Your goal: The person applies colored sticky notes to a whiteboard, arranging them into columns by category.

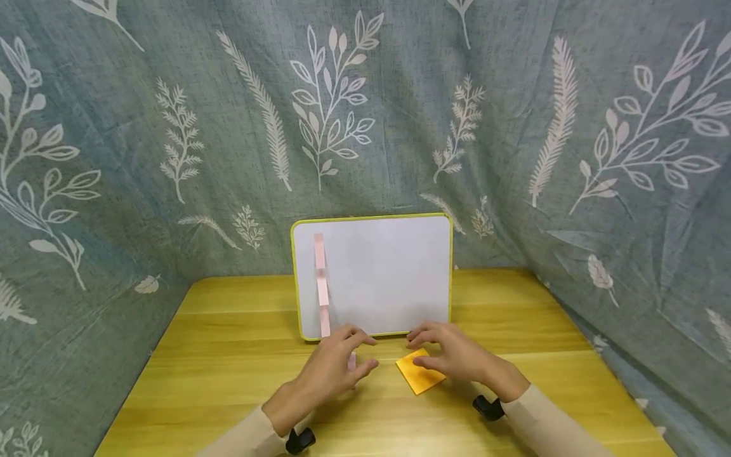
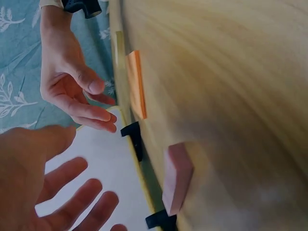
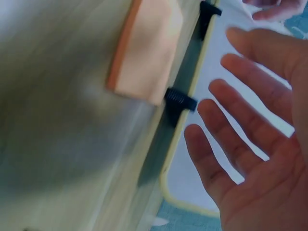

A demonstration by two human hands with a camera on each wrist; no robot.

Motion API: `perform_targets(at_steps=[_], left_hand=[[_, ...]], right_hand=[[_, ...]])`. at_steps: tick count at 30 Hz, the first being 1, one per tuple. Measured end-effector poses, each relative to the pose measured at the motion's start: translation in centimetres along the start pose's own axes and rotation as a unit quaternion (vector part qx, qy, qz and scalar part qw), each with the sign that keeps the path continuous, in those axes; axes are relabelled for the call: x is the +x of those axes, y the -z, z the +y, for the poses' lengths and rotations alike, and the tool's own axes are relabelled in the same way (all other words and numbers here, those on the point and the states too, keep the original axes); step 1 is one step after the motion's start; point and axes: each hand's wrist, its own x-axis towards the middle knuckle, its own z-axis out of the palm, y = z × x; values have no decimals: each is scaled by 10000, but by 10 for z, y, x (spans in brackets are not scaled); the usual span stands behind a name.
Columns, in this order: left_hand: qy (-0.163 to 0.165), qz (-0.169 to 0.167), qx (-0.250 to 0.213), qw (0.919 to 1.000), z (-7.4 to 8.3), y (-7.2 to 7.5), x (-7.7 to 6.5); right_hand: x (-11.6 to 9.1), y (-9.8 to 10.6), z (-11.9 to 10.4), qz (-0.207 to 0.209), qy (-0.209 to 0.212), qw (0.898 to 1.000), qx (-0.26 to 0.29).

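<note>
Above the table, in front of a whiteboard [image 1: 388,273], my left hand [image 1: 339,365] hovers with its fingers spread and holds nothing. A small pink pad of sticky notes [image 2: 177,180] lies on the wood below it, mostly hidden behind that hand in the head view. My right hand [image 1: 457,355] is likewise empty, its fingers loosely bent over an orange pad of sticky notes [image 1: 421,379]. In the right wrist view the orange pad [image 3: 148,50] lies flat on the table, apart from the fingers. Pink paper strips [image 1: 323,291] run in a vertical line down the board's left side.
The whiteboard has a yellow-green frame and stands upright on black feet [image 3: 178,100]. Beneath everything is a wooden table [image 1: 228,368]. Blue-green curtains [image 1: 388,158] with white leaf prints hang behind it and on both sides.
</note>
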Motion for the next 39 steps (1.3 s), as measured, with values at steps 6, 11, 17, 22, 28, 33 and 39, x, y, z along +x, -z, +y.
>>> perform_targets(at_steps=[6,11,17,22,28,33,39], left_hand=[[33,-833,136,9964,2,-11,2],[21,-1102,159,9938,5,-21,7],[-142,-1080,238,9938,8,-33,16],[-225,-1226,374,9915,12,-43,22],[-236,-1516,587,9864,17,-52,26],[-223,-1605,739,9840,19,-53,26],[-122,-1635,752,9836,16,-47,24]], right_hand=[[-9,3,8,-666,-347,9969,-235],[-13,3,9,-866,-298,9950,-406],[-16,1,11,-831,-288,9956,-338],[-18,0,13,-851,-302,9954,-308],[-22,-3,16,-962,-311,9945,-290],[-21,-7,13,-883,-210,9952,-357],[-16,-16,2,-651,-18,9966,-501]])
